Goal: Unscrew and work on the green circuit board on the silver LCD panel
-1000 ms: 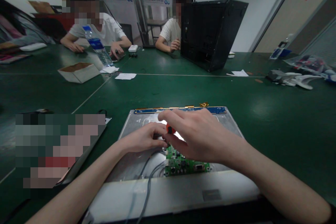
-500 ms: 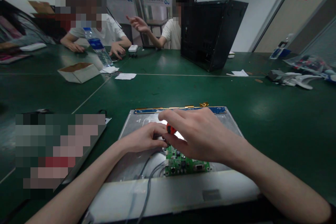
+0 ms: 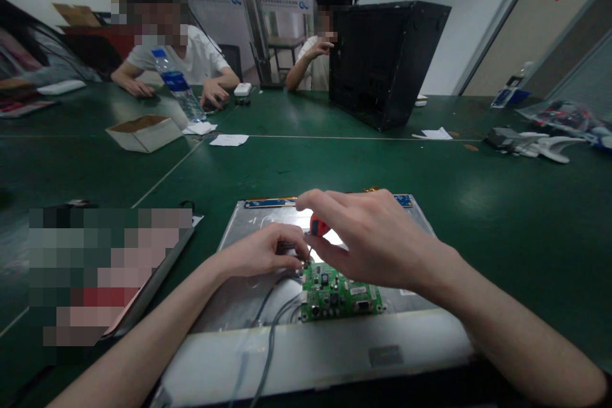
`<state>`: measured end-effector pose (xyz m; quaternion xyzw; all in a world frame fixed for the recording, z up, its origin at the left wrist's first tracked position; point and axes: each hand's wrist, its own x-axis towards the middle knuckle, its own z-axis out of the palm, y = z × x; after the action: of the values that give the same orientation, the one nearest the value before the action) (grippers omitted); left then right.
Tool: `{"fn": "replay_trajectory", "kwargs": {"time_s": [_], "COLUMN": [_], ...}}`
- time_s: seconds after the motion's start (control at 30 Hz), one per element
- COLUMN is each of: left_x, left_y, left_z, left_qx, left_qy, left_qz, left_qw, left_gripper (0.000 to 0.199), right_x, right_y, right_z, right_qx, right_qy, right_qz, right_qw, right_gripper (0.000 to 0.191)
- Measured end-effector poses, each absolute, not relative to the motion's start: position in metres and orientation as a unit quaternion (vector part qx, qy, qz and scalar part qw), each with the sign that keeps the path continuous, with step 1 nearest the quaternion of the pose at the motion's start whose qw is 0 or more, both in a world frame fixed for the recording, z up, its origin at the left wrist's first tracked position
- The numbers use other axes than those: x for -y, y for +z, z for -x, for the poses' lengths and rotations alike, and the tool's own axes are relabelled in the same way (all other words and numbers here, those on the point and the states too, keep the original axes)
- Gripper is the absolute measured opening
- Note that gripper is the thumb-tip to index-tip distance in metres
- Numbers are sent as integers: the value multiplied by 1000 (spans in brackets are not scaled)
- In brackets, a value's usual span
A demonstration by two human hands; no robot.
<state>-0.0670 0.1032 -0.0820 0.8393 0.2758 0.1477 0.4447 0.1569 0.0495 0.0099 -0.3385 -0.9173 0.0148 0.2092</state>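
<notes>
My right hand [image 3: 370,239] grips a screwdriver [image 3: 318,225] with a red and dark handle. Its thin shaft slants down to the upper left corner of a green circuit board [image 3: 329,296]. At that same corner, the fingertips of my left hand [image 3: 268,247] are pinched together by the screwdriver's tip. Whatever they hold is too small to make out. The board lies on the metal back of a flat display panel [image 3: 234,296], which has a blue strip board [image 3: 272,203] along its far edge. Grey cables [image 3: 271,344] run from the board's left side toward me.
A black computer case [image 3: 387,64] stands across the green table, beside a seated person. Another person sits at the far left behind a water bottle [image 3: 179,86] and an open paper box [image 3: 146,132]. A blurred-out flat item [image 3: 109,280] lies left of the panel.
My right hand and the screwdriver have shifted slightly right, and more of the shaft and board shows. My left hand stays nearly in place. The person behind the case has drawn a raised hand in.
</notes>
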Motion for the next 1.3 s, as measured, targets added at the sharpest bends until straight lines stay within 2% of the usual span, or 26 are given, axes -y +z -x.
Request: {"fn": "replay_trajectory", "kwargs": {"time_s": [0.13, 0.27, 0.43, 0.63, 1.0, 1.3], "left_x": [-105, -107, -103, -102, -102, -84], "left_y": [-84, -87, -90, -95, -85, -56], "left_z": [72, 70, 59, 56, 66, 62], "left_qx": [-315, -394, -418, -414, -419, -284], "left_qy": [170, 217, 239, 233, 186, 131], "left_qz": [-823, -820, -840, -855, -862, -852], "left_qw": [441, 354, 252, 209, 216, 419], "left_gripper": [12, 19, 11, 6, 9, 9], "right_x": [-53, -55, -55, -55, -55, -55], "right_y": [17, 23, 24, 26, 26, 28], "right_z": [-166, -173, -176, -175, -175, -179], "right_qx": [907, 898, 897, 899, 895, 895], "right_qy": [6, -7, -9, -6, -20, -26], "right_qz": [355, 367, 368, 365, 377, 376], "right_qw": [227, 244, 246, 243, 238, 240], "right_gripper": [23, 25, 26, 25, 26, 26]}}
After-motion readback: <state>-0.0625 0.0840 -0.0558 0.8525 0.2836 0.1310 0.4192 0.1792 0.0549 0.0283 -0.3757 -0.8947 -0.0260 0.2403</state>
